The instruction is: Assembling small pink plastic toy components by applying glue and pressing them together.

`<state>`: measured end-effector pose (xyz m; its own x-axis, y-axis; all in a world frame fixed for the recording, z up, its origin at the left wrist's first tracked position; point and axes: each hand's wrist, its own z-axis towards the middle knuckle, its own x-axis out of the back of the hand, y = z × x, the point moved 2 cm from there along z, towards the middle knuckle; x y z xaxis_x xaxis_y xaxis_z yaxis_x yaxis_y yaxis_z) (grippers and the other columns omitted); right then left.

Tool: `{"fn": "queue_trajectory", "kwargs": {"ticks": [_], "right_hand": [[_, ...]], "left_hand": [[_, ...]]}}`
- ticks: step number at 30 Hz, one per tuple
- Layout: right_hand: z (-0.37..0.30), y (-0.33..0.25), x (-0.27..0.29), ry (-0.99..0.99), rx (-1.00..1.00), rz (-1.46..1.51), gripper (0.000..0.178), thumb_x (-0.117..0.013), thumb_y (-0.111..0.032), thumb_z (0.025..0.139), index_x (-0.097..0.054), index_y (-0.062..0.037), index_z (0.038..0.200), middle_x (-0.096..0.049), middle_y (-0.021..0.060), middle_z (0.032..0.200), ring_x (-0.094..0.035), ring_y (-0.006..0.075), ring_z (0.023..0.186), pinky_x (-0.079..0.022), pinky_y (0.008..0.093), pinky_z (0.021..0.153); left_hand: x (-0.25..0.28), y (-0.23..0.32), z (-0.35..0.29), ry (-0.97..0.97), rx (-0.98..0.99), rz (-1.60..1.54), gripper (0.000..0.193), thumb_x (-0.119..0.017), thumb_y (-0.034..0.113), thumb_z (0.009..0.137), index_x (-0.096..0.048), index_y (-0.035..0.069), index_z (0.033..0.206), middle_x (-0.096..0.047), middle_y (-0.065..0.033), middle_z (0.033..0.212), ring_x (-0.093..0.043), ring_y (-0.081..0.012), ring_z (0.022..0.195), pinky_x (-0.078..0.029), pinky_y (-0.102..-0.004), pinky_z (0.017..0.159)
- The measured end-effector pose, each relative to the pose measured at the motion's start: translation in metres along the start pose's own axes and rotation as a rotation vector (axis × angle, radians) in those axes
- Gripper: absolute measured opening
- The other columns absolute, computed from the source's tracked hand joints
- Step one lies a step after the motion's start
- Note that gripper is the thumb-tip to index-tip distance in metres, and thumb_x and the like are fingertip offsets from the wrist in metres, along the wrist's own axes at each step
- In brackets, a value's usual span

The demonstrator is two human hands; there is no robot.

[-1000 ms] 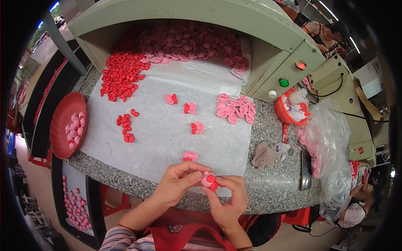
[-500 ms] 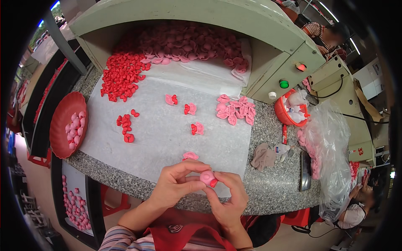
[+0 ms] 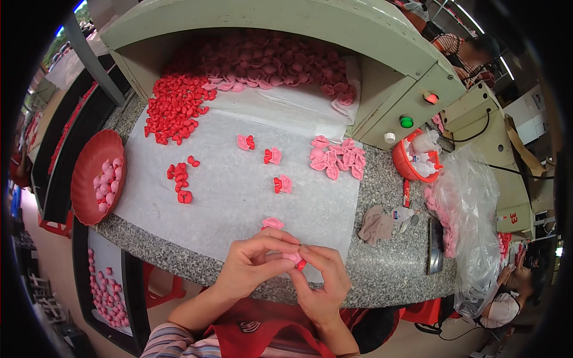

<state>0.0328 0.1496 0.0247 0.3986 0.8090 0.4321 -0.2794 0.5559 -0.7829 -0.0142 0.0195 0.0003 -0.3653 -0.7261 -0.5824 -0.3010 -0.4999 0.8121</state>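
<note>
At the lower centre of the frame, just above a red apron, two bare hands meet at the near edge of a white sheet, sharing one small pink-and-red piece between their fingertips. Half a second ago its rounded pink side faced up more openly; now the fingers cover most of it, leaving a pink patch and a red edge visible. This tighter cover suggests the piece is being pressed or shaped, and is still being worked on. The left hand angles in from the lower left, thumb and curled fingers pinched nearly closed on the piece. The right hand rises from the lower right, fingers over the top and thumb below, pinching the other side. Just above the left hand, a frilled pink part lies on the sheet; three pink-and-red pairs sit farther up.
</note>
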Motion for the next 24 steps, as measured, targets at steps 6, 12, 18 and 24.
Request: {"fn": "queue_trajectory", "kwargs": {"ticks": [6, 12, 18, 24], "right_hand": [[-0.001, -0.002, -0.003, 0.026, 0.012, -0.036, 0.037, -0.074, 0.001, 0.060, -0.062, -0.0008, 0.095, -0.060, 0.0139, 0.089, -0.061, 0.0250, 0.080, -0.050, 0.0291, 0.068], [-0.001, 0.000, -0.003, 0.043, 0.079, -0.115, 0.035, -0.074, 0.002, 0.058, -0.063, -0.0005, 0.091, -0.060, 0.0129, 0.085, -0.060, 0.0241, 0.076, -0.050, 0.0286, 0.065], [0.001, 0.004, -0.010, 0.005, 0.133, -0.138, 0.033, -0.074, 0.001, 0.057, -0.063, -0.0010, 0.088, -0.060, 0.0116, 0.083, -0.060, 0.0234, 0.074, -0.050, 0.0290, 0.063], [0.005, 0.005, -0.037, -0.102, 0.040, -0.069, 0.035, -0.073, -0.002, 0.063, -0.061, -0.0001, 0.095, -0.059, 0.0127, 0.090, -0.060, 0.0260, 0.081, -0.049, 0.0311, 0.068]], "left_hand": [[-0.001, 0.003, -0.001, 0.028, 0.004, -0.011, 0.024, -0.057, -0.013, 0.075, -0.059, -0.006, 0.098, -0.051, -0.0157, 0.109, -0.054, -0.0211, 0.098, -0.049, -0.0324, 0.084], [-0.002, 0.002, -0.001, 0.027, -0.047, 0.079, 0.027, -0.058, -0.014, 0.074, -0.059, -0.007, 0.100, -0.052, -0.0161, 0.106, -0.056, -0.0213, 0.096, -0.050, -0.0315, 0.082], [0.007, -0.002, -0.004, 0.054, -0.081, 0.091, 0.025, -0.058, -0.013, 0.075, -0.060, -0.007, 0.100, -0.053, -0.0159, 0.106, -0.058, -0.0192, 0.090, -0.051, -0.0288, 0.078], [0.050, 0.030, -0.001, 0.238, -0.111, 0.442, 0.017, -0.060, -0.007, 0.077, -0.061, -0.004, 0.094, -0.059, -0.0094, 0.095, -0.058, -0.0152, 0.085, -0.050, -0.0271, 0.073]]}}
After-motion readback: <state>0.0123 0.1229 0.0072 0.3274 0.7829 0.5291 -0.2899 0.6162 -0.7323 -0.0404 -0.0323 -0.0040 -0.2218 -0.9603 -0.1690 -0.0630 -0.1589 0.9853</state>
